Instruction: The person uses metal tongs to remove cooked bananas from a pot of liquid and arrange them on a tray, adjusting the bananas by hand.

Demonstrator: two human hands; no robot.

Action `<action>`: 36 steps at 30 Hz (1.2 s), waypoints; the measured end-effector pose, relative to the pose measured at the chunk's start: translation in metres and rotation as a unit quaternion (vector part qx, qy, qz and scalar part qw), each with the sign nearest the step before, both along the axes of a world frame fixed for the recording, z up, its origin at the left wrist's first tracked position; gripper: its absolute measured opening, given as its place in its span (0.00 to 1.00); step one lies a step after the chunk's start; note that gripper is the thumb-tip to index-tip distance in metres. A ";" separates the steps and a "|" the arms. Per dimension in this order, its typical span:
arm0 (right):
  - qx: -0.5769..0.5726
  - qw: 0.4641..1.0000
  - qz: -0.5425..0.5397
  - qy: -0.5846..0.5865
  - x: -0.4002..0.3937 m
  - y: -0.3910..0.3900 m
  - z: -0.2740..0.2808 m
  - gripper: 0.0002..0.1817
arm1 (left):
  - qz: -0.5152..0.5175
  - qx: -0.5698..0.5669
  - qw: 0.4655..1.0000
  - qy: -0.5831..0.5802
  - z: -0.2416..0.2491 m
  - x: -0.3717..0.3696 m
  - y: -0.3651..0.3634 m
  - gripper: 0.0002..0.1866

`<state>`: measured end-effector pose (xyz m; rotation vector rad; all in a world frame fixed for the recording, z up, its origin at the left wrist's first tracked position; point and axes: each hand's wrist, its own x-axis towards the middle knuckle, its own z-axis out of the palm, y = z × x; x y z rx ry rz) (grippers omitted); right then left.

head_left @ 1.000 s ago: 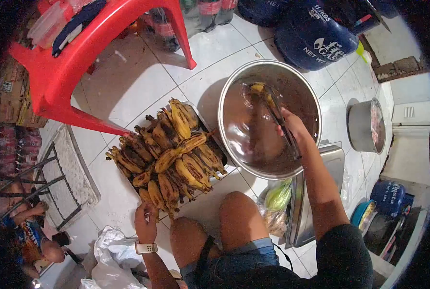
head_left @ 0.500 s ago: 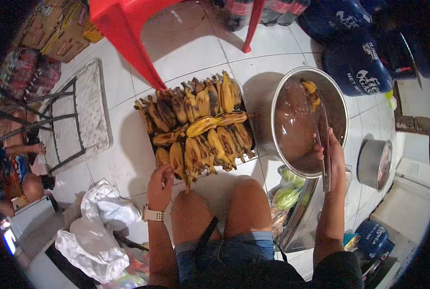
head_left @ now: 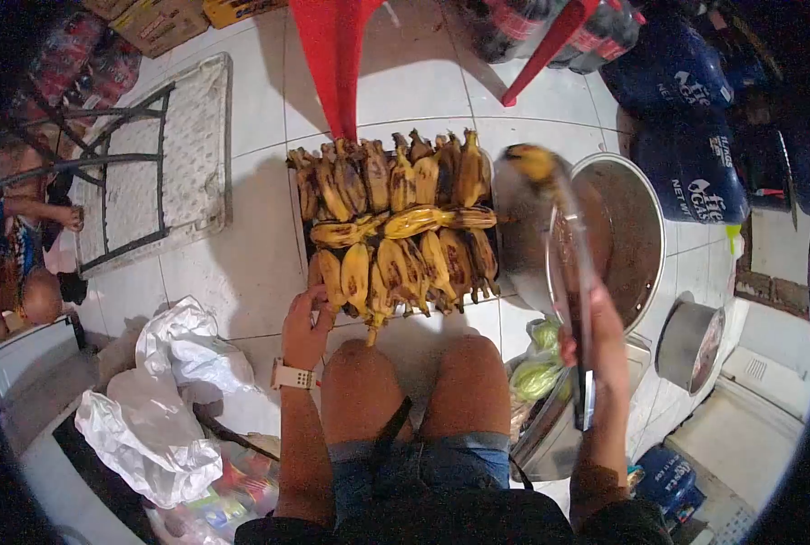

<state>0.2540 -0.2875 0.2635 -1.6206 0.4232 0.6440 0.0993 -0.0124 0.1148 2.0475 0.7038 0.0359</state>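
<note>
My right hand (head_left: 600,331) is closed around metal tongs (head_left: 573,272), blurred by motion. A cooked-looking banana (head_left: 532,165) sits in the tongs' far end, above the left rim of a big metal pot (head_left: 655,272) with brownish liquid inside. Left of the pot, rows of split, browned bananas (head_left: 396,182) in their skins fill a dark tray (head_left: 301,227), with several more laid crosswise in the middle. My left hand (head_left: 307,318), wearing a watch on its wrist, is at the tray's near left corner. Its fingers are bent against the nearest banana; what they grip is hidden.
Red chair legs (head_left: 337,82) stand just behind the tray. Blue gas cylinders (head_left: 696,173) are at the right, near a smaller metal pot (head_left: 691,345). White plastic bags (head_left: 164,409) lie at the left. Another person's hand (head_left: 67,216) shows at the far left, by a folding table (head_left: 201,154).
My right hand has lifted the tongs and banana out of the pot and leftward over its rim. My left hand stays at the tray corner. The whole view has shifted slightly.
</note>
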 end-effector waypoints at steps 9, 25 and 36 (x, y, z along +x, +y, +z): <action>0.031 0.959 0.231 0.163 -0.053 0.115 -0.064 0.22 | 0.058 -0.042 0.997 -0.022 -0.030 -0.025 0.015 0.13; 0.118 0.923 0.252 0.265 -0.024 0.130 -0.070 0.22 | 0.093 -0.076 0.992 -0.031 -0.042 -0.046 0.032 0.14; -0.008 0.990 0.134 -0.035 0.010 -0.015 0.014 0.19 | 0.047 -0.075 0.996 -0.033 -0.029 -0.026 0.023 0.14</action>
